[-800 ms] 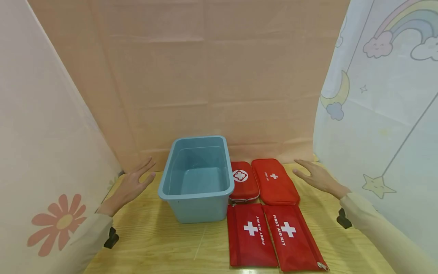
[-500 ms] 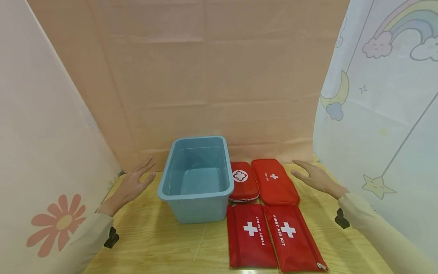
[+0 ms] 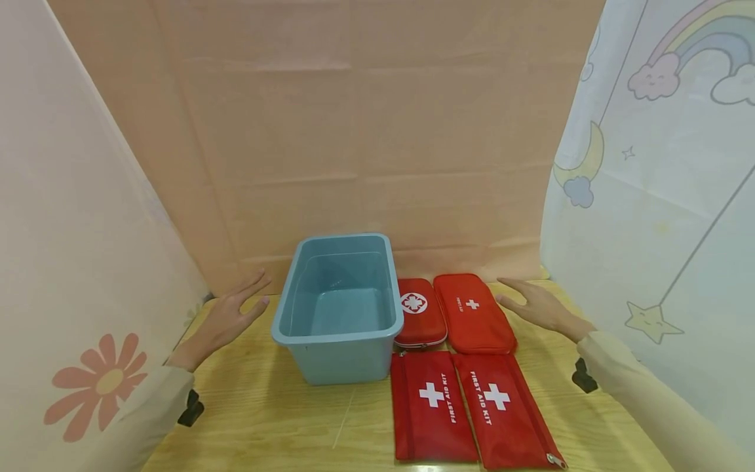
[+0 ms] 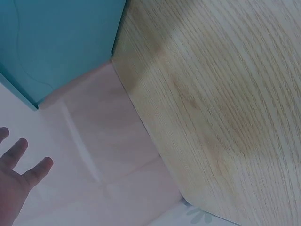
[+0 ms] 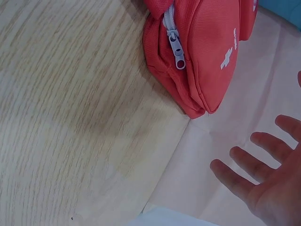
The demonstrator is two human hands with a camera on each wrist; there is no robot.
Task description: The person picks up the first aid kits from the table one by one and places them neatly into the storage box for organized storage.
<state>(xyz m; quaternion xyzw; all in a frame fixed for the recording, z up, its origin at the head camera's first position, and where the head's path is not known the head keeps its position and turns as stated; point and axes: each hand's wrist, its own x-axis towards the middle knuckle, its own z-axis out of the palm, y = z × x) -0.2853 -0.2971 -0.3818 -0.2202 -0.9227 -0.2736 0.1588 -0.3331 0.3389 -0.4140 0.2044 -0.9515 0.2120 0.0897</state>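
Pink cloth (image 3: 377, 131) backs a wooden table (image 3: 265, 413) that carries a blue bin (image 3: 339, 308) and four red first-aid kits. Two flat pouches (image 3: 433, 406) lie in front, a small hard case (image 3: 417, 313) sits just beside the bin, and a soft case (image 3: 474, 313) lies right of it. Left hand (image 3: 227, 320) hovers near the bin's left wall, fingers straight, holding nothing. Right hand (image 3: 539, 307) hovers just beside the soft case, fingers spread, holding nothing.
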